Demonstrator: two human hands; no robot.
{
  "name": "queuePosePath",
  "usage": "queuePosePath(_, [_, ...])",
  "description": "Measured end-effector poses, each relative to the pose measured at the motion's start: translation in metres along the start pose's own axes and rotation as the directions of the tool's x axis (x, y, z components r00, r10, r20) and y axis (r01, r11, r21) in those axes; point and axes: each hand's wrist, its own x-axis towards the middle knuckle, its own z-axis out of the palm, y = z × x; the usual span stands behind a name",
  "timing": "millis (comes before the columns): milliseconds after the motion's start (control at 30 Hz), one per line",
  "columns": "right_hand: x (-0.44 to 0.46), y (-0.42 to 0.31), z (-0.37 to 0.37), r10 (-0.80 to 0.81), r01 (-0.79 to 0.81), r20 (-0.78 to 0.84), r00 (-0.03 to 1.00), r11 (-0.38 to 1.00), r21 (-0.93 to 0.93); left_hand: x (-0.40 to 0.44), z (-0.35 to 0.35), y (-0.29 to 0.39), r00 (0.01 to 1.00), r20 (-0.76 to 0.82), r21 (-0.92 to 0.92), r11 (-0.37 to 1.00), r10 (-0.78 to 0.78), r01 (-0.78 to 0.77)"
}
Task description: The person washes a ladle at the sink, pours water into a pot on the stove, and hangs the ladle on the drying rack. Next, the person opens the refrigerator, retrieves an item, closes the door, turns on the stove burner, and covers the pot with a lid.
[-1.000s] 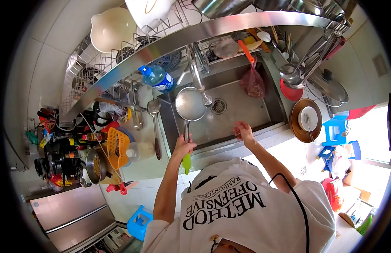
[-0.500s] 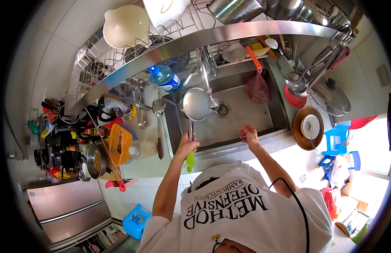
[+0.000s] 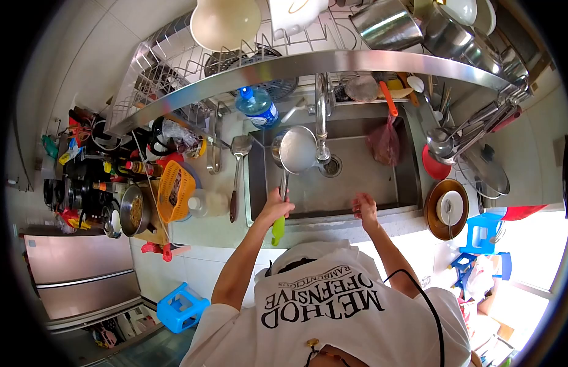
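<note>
My left hand [image 3: 276, 207] is wrapped round the handle of a small metal saucepan [image 3: 298, 151]; the handle's green end sticks out below my fist. The pan is over the left part of the steel sink [image 3: 363, 191], tipped to the right, its pale inside showing. Right beside its rim is the faucet [image 3: 321, 116], and the drain [image 3: 333, 166] lies just beyond. I cannot make out what the pan holds, if anything. My right hand [image 3: 365, 207] is at the sink's front edge, holding nothing, fingers apart and slightly bent.
A pinkish plastic bag [image 3: 384, 145] hangs inside the sink at the right. A blue soap bottle [image 3: 258, 109] and a spatula [image 3: 237, 174] are to its left. Above runs a metal-edged dish rack [image 3: 333, 61]. A brown bowl [image 3: 432, 205] stands right of the sink, an orange basket [image 3: 185, 199] far left.
The saucepan has tipped further to the right, so more of its outer side shows. My right hand stays by the sink's front edge. The whole view has shifted a little.
</note>
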Motion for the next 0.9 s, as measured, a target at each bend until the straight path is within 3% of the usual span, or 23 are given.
queuePosePath(900, [0.011, 0.008, -0.007, -0.022, 0.022, -0.006, 1.0, 1.0, -0.022, 0.004, -0.008, 0.013, 0.997, -0.045, 0.154, 0.987, 0.061, -0.054])
